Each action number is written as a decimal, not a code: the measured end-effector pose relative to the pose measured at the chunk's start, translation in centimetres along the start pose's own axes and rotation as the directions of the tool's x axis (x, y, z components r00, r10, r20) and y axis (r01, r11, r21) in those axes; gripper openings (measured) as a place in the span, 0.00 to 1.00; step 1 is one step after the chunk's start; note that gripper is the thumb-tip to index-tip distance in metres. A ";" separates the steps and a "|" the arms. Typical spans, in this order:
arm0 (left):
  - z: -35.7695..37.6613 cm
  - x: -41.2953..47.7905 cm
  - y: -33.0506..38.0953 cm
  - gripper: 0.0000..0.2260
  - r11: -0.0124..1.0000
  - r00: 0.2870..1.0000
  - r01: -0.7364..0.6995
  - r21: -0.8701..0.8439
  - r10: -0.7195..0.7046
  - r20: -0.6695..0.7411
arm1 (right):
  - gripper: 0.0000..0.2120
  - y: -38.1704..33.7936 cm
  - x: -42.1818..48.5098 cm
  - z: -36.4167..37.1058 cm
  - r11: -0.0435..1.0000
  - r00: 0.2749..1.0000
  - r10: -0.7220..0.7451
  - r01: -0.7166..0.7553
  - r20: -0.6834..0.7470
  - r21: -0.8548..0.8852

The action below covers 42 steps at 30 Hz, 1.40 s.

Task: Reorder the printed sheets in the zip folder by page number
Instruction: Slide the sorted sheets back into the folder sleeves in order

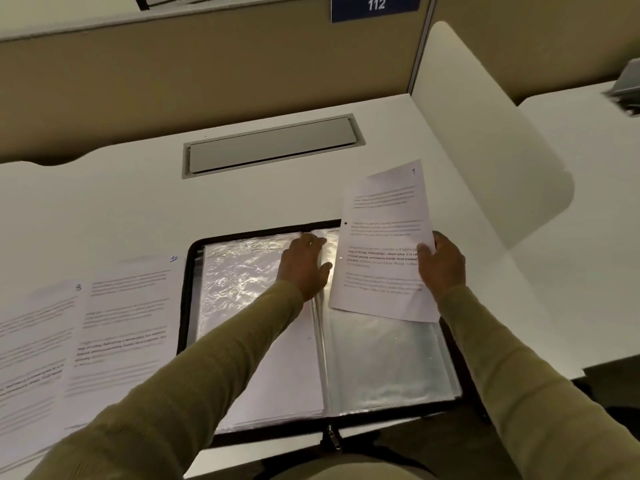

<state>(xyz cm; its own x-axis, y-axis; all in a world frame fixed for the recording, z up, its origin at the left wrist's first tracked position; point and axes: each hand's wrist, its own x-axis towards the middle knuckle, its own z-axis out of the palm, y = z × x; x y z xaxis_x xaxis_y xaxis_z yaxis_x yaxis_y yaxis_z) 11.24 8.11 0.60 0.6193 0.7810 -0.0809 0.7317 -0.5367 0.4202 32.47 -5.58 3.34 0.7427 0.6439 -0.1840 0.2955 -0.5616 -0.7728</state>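
A black zip folder (185,306) lies open on the desk, showing clear plastic sleeves on both sides. My left hand (304,265) rests flat near the top of the spine, fingers on the left-hand sleeve (242,271). My right hand (441,263) pinches the right edge of a printed sheet (381,244) with a handwritten number at its top right corner, held tilted above the right-hand sleeve (381,362). Two more printed sheets lie on the desk left of the folder, one marked 10 (128,323) and one marked 3 (34,341).
The white desk (138,202) has a grey cable flap (270,147) behind the folder. A white divider panel (485,140) stands on the right. A beige partition with a blue sign reading 112 (375,6) rises at the back. The folder's zip pull (332,438) hangs at the front edge.
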 end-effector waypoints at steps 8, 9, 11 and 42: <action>1.0 3.9 3.1 0.30 0.984 0.995 -0.028 0.178 0.011 0.097 | 0.13 -1.0 4.8 -3.8 0.994 0.994 -0.050 0.059 -0.101 0.096; 1.1 4.4 3.5 0.30 0.981 0.995 -0.033 0.189 0.015 0.099 | 0.13 -1.4 5.3 -4.1 0.990 0.991 -0.047 0.063 -0.121 0.127; 1.1 5.1 4.2 0.27 0.978 0.995 -0.037 0.205 0.018 0.094 | 0.14 -2.4 6.5 -4.8 0.968 0.986 -0.030 0.069 -0.163 0.242; 1.7 6.5 6.5 0.05 0.982 0.957 -0.187 -0.012 0.179 -0.228 | 0.13 -9.5 14.2 0.2 0.479 0.974 0.134 -0.227 0.185 0.848</action>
<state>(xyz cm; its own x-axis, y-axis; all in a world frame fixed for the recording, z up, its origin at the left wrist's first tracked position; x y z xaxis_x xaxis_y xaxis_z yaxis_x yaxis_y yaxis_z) 20.53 9.12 1.25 0.6588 0.7240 0.2045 0.5996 -0.6695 0.4384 40.08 9.00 7.99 0.6516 0.6476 -0.3949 -0.5368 0.0259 -0.8433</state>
